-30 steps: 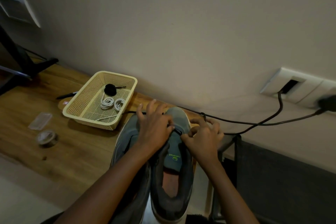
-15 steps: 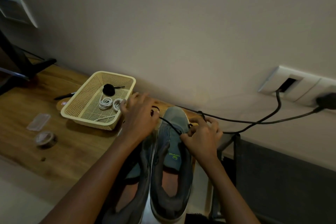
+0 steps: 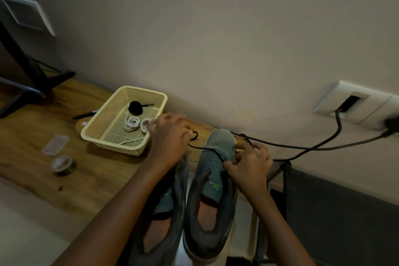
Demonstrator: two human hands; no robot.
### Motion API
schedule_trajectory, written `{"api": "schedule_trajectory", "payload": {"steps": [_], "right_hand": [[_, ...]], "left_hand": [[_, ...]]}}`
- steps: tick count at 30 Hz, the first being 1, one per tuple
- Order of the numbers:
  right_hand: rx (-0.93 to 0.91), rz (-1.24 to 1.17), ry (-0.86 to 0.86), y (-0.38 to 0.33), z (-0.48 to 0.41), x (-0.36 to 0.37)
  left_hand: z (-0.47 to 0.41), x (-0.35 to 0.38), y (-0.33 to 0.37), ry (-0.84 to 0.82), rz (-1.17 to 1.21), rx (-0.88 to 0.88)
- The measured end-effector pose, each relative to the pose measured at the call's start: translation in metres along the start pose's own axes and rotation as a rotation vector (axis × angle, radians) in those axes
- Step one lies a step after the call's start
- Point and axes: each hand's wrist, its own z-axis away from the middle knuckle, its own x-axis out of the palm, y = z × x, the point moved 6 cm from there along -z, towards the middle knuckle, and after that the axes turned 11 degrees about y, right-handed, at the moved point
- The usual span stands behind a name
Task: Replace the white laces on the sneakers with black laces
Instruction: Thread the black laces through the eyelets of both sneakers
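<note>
Nearest to you is the pair of grey sneakers, heels toward you, so I'll place everything off the right sneaker [image 3: 212, 192]. The left sneaker [image 3: 166, 207] sits pressed up against its left side. Your right hand [image 3: 250, 165] is curled over the right sneaker's front end, pinching the black lace [image 3: 203, 148] by the eyelets there. From that spot the lace runs off the sneaker's left side into your left hand [image 3: 170, 141], which is clenched around it with a little loop poking out. Further left and a bit beyond is the cream basket [image 3: 97, 135] on the wooden surface [image 3: 97, 177], with coiled white laces [image 3: 135, 124] and a black lace bundle [image 3: 135, 107] inside. Way left of the sneaker there's a tape roll [image 3: 62, 164]. Just past its toe, dark cables [image 3: 302, 148] run off right to a wall outlet [image 3: 354, 101].
</note>
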Motion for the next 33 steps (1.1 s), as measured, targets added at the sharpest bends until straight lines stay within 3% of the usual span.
{"api": "schedule_trajectory", "payload": {"steps": [4,9,14,19,21,24,26,29,33], "right_hand": [[0.005,-0.008,-0.01,-0.003,0.001,0.0],[0.013,-0.019,-0.024,0.004,-0.001,0.005],[0.015,-0.056,-0.034,0.007,-0.004,0.011],[-0.013,-0.086,-0.17,0.006,-0.008,0.016],[0.01,-0.13,-0.102,0.003,-0.015,0.009],[0.104,-0.491,-0.015,-0.017,-0.027,-0.01],[0.092,-0.69,-0.101,-0.04,-0.03,-0.021],[0.018,-0.796,-0.203,-0.063,-0.028,-0.033],[0.059,-0.848,-0.063,-0.066,-0.025,-0.039]], "left_hand": [[0.015,0.03,0.024,-0.147,-0.126,0.141],[0.012,0.027,0.017,-0.128,-0.204,0.11],[0.0,0.007,-0.007,-0.023,-0.217,-0.047],[-0.005,0.001,0.005,-0.063,0.236,-0.088],[-0.009,-0.004,0.011,-0.097,0.514,-0.138],[-0.008,-0.017,0.031,-0.187,0.806,-0.156],[-0.008,-0.031,0.044,-0.186,0.911,-0.154],[-0.007,-0.049,0.052,-0.156,1.006,-0.143],[-0.005,-0.059,0.044,-0.14,1.117,-0.175]]}}
